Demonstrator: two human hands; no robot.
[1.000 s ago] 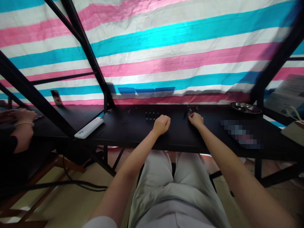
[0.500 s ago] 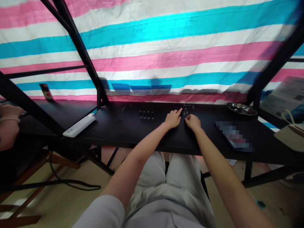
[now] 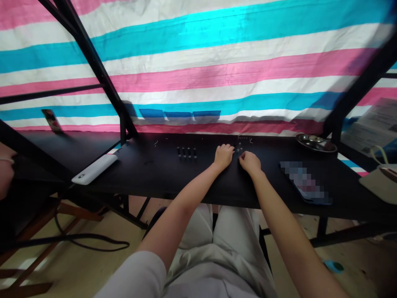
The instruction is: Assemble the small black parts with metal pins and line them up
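Observation:
Both hands rest on a black table [image 3: 161,176]. My left hand [image 3: 223,155] lies knuckles up with its fingers curled, fingertips close to a cluster of small dark parts [image 3: 241,145]. My right hand [image 3: 249,161] sits just right of it, fingers bent in a pinch at the same cluster; what it pinches is too small to name. A row of several small black upright parts [image 3: 186,152] stands to the left of my left hand.
A white power bank [image 3: 93,169] lies at the table's left end. A phone [image 3: 305,182] lies to the right, a metal bowl [image 3: 315,142] behind it. Black frame bars rise on both sides. Another person's hand [image 3: 5,169] shows at far left. A striped tarp hangs behind.
My left hand moved right from near the row of black parts to the small cluster beside my right hand, and its fingers curled. The view shifted, so everything slid left.

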